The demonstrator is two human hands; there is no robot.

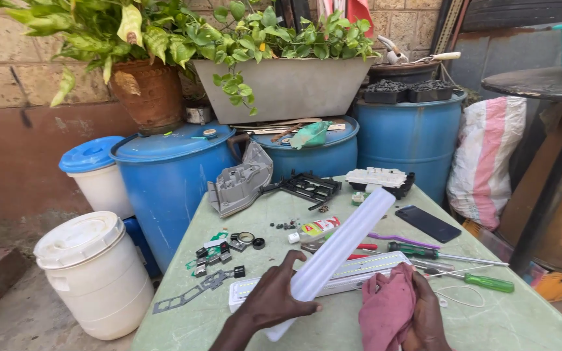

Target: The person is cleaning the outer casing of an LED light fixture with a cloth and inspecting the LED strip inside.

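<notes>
One white tube cover point(339, 247) in left hand point(274, 299); one pink rag point(387, 309) in right hand point(427, 318).

Both forearms are chopped off at the 6 o'clock edge. Most of the right hand point(424, 318) is buried under the pink rag point(388, 305). The LED tray point(333, 276) is half covered by the white tube point(339, 250), whose lower end is hidden behind the left hand point(274, 299). The small black bits point(286, 225) at 12 o'clock can't be made out.

Behind the green bench point(521, 318) sit blue barrels point(164, 175), white buckets point(92, 273) and potted plants point(144, 39), plus a dark phone point(428, 223) and green-handled screwdriver point(486, 281) on top.
</notes>
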